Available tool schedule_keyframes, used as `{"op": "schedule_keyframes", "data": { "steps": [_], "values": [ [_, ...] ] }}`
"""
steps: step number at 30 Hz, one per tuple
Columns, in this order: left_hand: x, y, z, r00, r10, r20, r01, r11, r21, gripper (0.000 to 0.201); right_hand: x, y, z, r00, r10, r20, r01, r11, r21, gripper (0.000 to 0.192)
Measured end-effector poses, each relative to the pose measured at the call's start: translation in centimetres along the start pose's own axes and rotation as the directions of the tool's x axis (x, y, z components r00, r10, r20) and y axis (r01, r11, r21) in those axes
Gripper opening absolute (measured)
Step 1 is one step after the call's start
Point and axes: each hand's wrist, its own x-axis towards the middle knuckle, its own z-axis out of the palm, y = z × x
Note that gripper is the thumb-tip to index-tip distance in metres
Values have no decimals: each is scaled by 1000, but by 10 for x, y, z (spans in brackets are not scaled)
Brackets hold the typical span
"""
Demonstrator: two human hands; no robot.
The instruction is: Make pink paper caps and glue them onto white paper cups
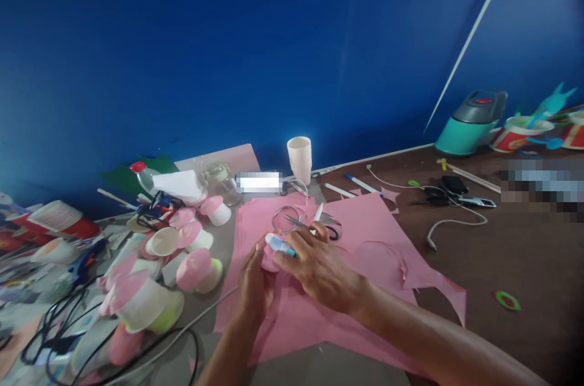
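Pink paper (pixel 365 234) covers the middle of the table (pixel 502 252), a big sheet already cut ragged along its right edge. On it both hands meet: the left hand (pixel 255 288) is cupped around a small pink piece (pixel 270 259), pinching it from below, and the right hand (pixel 319 267) grips a small white tube with a blue tip (pixel 280 245) — glue, by the look of it — with its nozzle pointing left, just over that piece.

The tube sits so close over the paper that a hard squeeze could flood the small piece and smear the left fingers. Just beyond the right knuckles lie open scissors (pixel 314 228), blades toward the hands; a careless reach forward could catch them. The black cables (pixel 59 331) looped at the near left could snag a sleeve or drag cups down.

Counting: one pair of scissors, one tube, one upright white cup (pixel 300 157) far off by the blue wall (pixel 274 57), and one white charging cable (pixel 451 221) on the right. The pink-topped cups (pixel 196 270) at the left number about six (they overlap, so I cannot be sure). One green ring (pixel 508 300) lies alone at the near right.
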Motion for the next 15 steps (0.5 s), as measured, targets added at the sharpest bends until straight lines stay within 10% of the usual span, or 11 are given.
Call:
{"op": "schedule_keyframes", "data": {
  "steps": [10,15],
  "values": [
    [-4,-2,2,999,23,41,-26,998,64,38,7,14,12,894,419,-157,-397,905,152,32],
    [7,7,-5,993,-9,-120,8,1000,-15,26,9,34,-3,818,547,-178,-456,806,378,34]
  ]
}}
